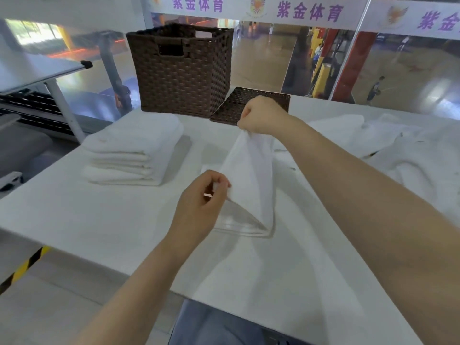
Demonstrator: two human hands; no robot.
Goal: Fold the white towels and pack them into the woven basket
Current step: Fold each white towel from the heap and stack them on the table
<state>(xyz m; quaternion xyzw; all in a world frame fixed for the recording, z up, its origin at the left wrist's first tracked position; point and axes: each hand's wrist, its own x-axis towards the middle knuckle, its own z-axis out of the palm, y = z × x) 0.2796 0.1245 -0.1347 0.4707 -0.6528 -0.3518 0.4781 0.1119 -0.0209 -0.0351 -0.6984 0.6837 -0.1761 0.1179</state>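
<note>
White towel (251, 170) pinched by left hand (199, 207) and right hand (261, 115), between folded stack (129, 155) and loose pile (398, 150).

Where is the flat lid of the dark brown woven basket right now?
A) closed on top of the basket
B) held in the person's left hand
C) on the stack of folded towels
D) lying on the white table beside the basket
D: the flat brown woven lid lies on the white table, right of the open dark brown woven basket.
</note>
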